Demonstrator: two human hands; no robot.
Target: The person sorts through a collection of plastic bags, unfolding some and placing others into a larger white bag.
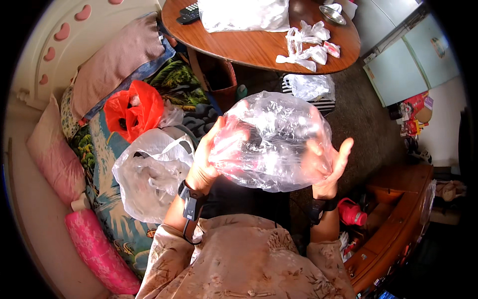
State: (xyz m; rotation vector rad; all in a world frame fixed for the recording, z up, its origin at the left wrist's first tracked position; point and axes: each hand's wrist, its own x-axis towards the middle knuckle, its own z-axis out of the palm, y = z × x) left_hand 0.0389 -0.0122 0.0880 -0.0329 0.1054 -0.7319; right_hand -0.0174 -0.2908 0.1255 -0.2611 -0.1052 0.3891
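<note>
A puffed-out clear plastic bag [269,142] is held up in front of me between both hands. My left hand [205,158] grips its left side, with some fingers showing blurred through the film. On the other side my right hand [332,167] supports the bag, its thumb sticking out to the right and its fingers seen through the plastic. Glare on the film hides the exact fingertip positions. A white plastic bag [149,174] lies on the bed left of my left forearm, next to a red plastic bag [133,112].
An oval wooden table [239,47] stands ahead, bearing a large white bag [244,15], small knotted bags [311,47] and black handsets [189,14]. A striped stool [323,105] sits below it. Wooden furniture [393,219] and a red flask [351,213] are at the right.
</note>
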